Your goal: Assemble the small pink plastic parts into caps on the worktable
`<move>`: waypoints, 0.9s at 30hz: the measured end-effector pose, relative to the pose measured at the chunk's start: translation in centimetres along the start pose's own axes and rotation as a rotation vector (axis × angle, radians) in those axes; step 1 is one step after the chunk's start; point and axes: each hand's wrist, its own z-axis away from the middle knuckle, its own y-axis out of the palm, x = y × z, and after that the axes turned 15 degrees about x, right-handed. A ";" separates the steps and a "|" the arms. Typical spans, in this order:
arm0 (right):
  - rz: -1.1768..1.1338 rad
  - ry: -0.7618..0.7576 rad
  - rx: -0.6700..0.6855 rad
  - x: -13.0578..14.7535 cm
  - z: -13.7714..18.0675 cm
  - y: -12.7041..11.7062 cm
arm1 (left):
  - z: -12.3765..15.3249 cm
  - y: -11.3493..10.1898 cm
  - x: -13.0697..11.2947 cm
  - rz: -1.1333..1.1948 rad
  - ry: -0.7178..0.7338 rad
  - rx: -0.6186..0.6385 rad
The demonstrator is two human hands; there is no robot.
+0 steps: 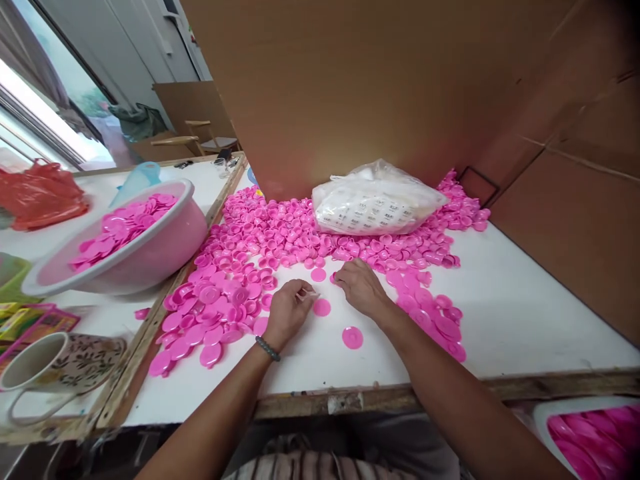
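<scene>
Pinches a whitish slip [311,295] in left hand [288,309], curls right hand [361,287] over pink disc [333,277] with unclear grip, apparently steadying it.

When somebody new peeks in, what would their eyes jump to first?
Probably the heap of small, shiny pink plastic pieces across the white tabletop, with a bare left hand and bare right hand in front. On the heap lies a bulging see-through plastic bag, near tall brown cardboard. At the left, a big pink plastic basin with a pale rim holds more.
</scene>
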 end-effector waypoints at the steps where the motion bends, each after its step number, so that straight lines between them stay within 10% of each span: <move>1: 0.008 -0.002 0.005 0.2 -0.2 0.1 | -0.1 -0.1 0.0 -0.017 -0.048 -0.007; 18: 0.064 -0.053 0.032 0.4 -0.7 -0.1 | -5.5 0.8 -0.5 -0.592 0.063 0.099; 27: -0.121 -0.073 -0.051 0.7 -0.8 -0.6 | -3.7 0.4 0.4 0.015 -0.139 0.011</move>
